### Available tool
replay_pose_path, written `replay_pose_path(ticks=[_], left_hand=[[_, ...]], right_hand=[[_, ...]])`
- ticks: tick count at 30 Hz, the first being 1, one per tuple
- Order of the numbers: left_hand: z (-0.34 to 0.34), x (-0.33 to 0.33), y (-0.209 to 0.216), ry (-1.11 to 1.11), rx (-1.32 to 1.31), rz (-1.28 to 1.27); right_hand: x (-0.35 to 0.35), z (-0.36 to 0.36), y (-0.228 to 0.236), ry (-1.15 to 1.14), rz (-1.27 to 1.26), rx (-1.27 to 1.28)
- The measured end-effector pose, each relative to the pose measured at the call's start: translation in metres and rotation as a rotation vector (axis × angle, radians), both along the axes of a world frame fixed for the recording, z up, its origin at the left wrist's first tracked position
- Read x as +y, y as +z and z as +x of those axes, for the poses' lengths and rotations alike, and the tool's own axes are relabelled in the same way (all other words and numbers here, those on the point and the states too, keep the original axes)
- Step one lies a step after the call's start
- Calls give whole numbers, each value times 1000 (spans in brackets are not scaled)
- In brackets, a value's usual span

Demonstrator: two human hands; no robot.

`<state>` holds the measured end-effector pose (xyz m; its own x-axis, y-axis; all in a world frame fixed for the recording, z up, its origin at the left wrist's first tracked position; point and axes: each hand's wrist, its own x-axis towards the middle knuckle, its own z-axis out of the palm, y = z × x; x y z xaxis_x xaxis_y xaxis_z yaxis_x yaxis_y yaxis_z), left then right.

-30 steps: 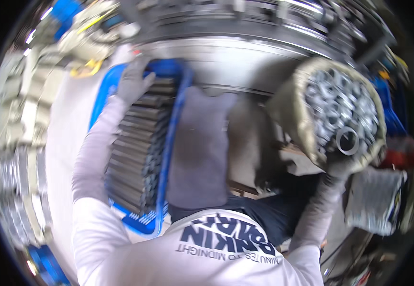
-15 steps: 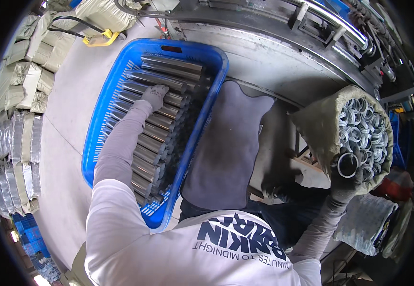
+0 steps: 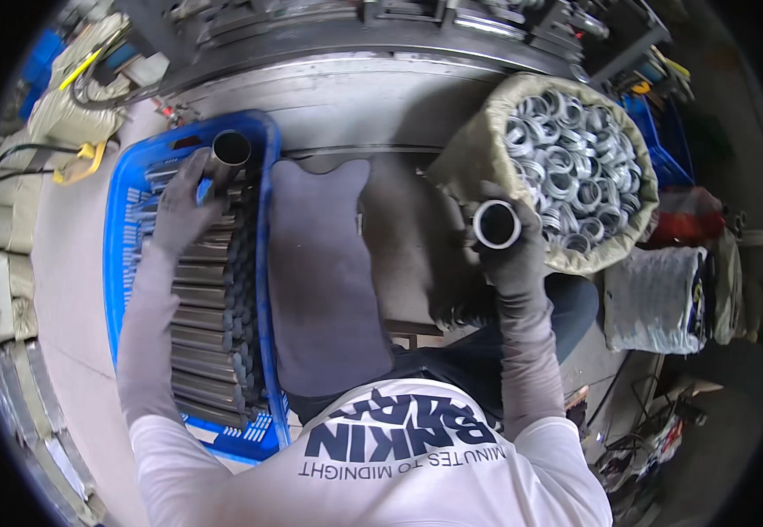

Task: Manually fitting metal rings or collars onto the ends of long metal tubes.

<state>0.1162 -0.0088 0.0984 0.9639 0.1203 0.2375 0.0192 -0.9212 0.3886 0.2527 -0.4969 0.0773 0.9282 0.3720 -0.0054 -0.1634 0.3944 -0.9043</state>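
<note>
In a grey glove, my left hand point(image 3: 190, 200) is closed around a metal tube point(image 3: 231, 148), whose open round end is raised toward me over the far end of the blue basket point(image 3: 269, 263). Stacked below lie several shiny metal tubes point(image 3: 201, 318), side by side across the basket. My right hand point(image 3: 519, 250), also gloved, grips a metal ring point(image 3: 497, 246) with its opening facing up. This hand is at the near left rim of a beige sack point(image 3: 592, 261) filled with loose metal rings point(image 3: 588, 193).
A dark grey padded board point(image 3: 324, 281) lies between basket and sack. Machinery point(image 3: 381, 44) runs along the far side. Wrapped bundles point(image 3: 12, 263) are stacked at the left, near a yellow trolley point(image 3: 83, 164). A blue crate point(image 3: 667, 145) stands behind the sack.
My left hand has lifted a tube from the stack. My right hand has brought the ring inward from the sack's near side. The whole view has turned toward the right.
</note>
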Motion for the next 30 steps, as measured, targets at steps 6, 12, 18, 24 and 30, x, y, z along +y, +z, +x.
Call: replay_pose_path(ticks=[6, 12, 18, 24, 30], left_hand=[[20, -205, 84, -409, -153, 196], [31, -258, 43, -452, 8, 151], [41, -266, 44, -444, 223, 117], [43, -272, 43, -449, 196, 166], [52, -271, 39, -543, 112, 219]], right_hand=[[11, 1, -11, 93, 149, 299], [16, -19, -8, -138, -542, -623], [10, -23, -10, -221, -470, -535], [18, -30, -11, -215, -362, -370], [28, -33, -33, -258, -516, -322]])
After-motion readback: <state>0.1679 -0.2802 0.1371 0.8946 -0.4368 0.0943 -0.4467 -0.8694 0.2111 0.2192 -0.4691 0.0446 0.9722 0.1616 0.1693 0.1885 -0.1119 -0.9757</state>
